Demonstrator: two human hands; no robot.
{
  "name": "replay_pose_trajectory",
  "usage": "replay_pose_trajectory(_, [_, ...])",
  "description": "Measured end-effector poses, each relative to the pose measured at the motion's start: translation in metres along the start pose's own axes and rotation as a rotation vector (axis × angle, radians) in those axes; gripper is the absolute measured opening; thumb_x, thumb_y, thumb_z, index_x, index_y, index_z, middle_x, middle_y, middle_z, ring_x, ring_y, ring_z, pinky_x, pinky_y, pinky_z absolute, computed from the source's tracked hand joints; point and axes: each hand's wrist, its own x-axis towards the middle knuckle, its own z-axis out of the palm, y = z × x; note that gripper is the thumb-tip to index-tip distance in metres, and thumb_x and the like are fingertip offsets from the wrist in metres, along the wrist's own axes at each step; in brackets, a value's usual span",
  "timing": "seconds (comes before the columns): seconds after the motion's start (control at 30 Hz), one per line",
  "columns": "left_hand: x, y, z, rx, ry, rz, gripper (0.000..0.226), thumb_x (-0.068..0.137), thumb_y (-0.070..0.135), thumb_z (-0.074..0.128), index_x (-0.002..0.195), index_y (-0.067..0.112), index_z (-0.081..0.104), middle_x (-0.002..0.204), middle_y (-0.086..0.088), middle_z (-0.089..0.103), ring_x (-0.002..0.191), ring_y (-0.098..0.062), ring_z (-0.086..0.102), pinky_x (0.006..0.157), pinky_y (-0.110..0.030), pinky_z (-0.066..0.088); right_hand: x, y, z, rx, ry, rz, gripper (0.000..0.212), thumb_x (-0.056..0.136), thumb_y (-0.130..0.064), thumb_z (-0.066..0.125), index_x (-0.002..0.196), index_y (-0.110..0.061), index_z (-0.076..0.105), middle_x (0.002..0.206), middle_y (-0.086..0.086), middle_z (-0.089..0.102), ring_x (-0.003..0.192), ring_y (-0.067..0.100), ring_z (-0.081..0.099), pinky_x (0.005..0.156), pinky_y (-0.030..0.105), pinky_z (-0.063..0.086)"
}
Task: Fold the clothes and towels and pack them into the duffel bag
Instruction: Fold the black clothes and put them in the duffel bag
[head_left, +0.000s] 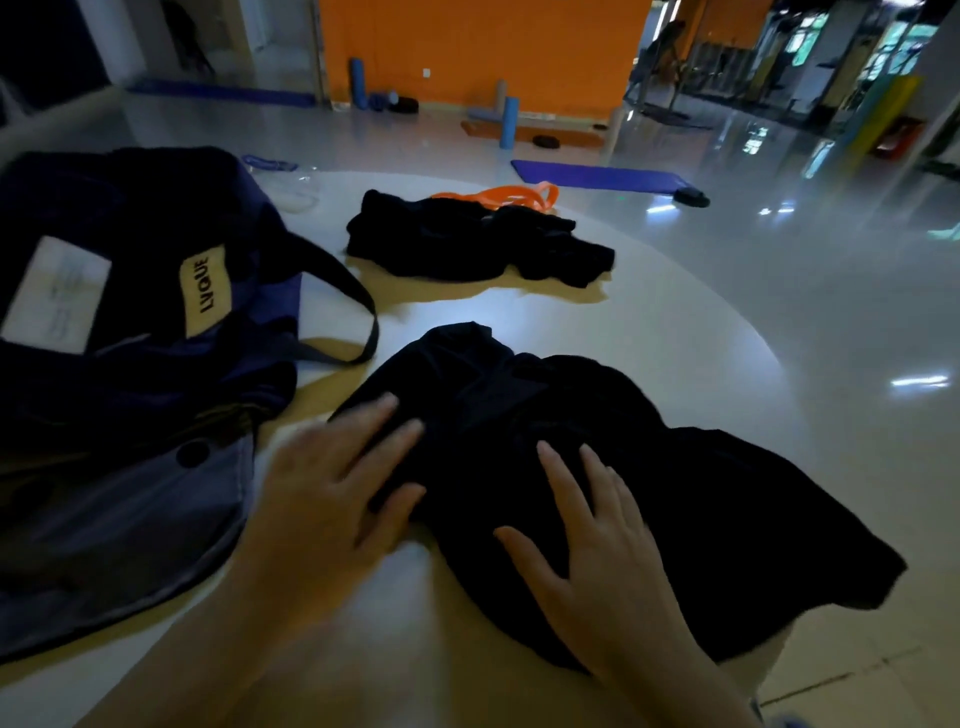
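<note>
Our left hand (332, 483) and right hand (597, 530) lie flat, fingers spread, on the rumpled black cloth garment (649, 467) on the pale round bench (649, 322). We should smooth outward before folding toward the navy fabric duffel bag (130, 364) just beside it.

Round white bench (597, 322), glossy surface, far edge curved. Lying directly on it: a navy duffel bag (119, 395) at the left, its strap looped out onto the top; a black garment (649, 467) spread at the near right, part hanging over the edge; a crumpled black garment (467, 244) farther back; an orange band (498, 196) just behind it, touching.
</note>
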Motion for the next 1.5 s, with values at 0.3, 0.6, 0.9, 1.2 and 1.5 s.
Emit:
replay_pose_trajectory(0.3, [-0.044, -0.124, -0.032, 0.301, -0.297, -0.706, 0.081, 0.074, 0.075, -0.004, 0.149, 0.046, 0.005, 0.160, 0.011, -0.011, 0.144, -0.007, -0.018, 0.111, -0.059, -0.010, 0.024, -0.017, 0.018, -0.076, -0.186, -0.131, 0.073, 0.045, -0.092, -0.024, 0.113, -0.067, -0.033, 0.141, -0.022, -0.032, 0.145, 0.016, -0.015, 0.115, 0.053, -0.010])
replay_pose_trajectory(0.6, [-0.036, -0.163, -0.040, 0.301, -0.247, -0.704, 0.067, 0.092, 0.067, 0.013, 0.149, 0.036, 0.026, 0.160, 0.005, 0.010, 0.147, -0.014, 0.000, 0.112, -0.060, -0.003, 0.042, -0.031, 0.028, -0.016, -0.206, -0.245, 0.072, 0.047, -0.093, -0.021, 0.113, -0.070, -0.037, 0.139, -0.028, -0.035, 0.144, 0.012, -0.015, 0.114, 0.044, -0.016])
replay_pose_trajectory(0.9, [-0.001, -0.080, -0.010, -0.006, -0.116, -0.089, 0.058, 0.092, 0.057, 0.035, 0.137, 0.025, 0.051, 0.146, -0.007, 0.044, 0.128, -0.027, 0.046, 0.101, -0.044, 0.037, 0.037, -0.027, 0.031, 0.182, 0.046, -0.238, 0.067, 0.076, -0.080, -0.011, 0.135, -0.058, 0.010, 0.143, -0.034, 0.011, 0.136, -0.009, 0.015, 0.116, 0.026, 0.007])
replay_pose_trajectory(1.2, [-0.012, -0.075, 0.009, -0.296, -0.122, -0.231, 0.044, 0.080, 0.049, 0.045, 0.103, 0.024, 0.072, 0.104, 0.022, 0.061, 0.101, 0.004, 0.054, 0.089, -0.006, 0.036, 0.022, 0.026, 0.018, -0.033, 0.364, -0.325, 0.033, 0.067, -0.005, 0.079, 0.095, -0.020, 0.072, 0.091, -0.006, 0.070, 0.079, 0.010, 0.068, 0.069, 0.023, 0.053])
replay_pose_trajectory(1.5, [0.008, -0.054, -0.014, -0.413, 0.071, -0.242, 0.006, 0.090, 0.036, 0.063, 0.087, 0.040, 0.061, 0.088, 0.032, 0.063, 0.082, 0.014, 0.055, 0.069, -0.005, 0.041, 0.020, 0.092, -0.015, 0.094, 0.502, -0.167, 0.019, 0.083, 0.003, 0.064, 0.094, -0.012, 0.067, 0.085, 0.001, 0.064, 0.069, 0.015, 0.061, 0.061, 0.022, 0.049])
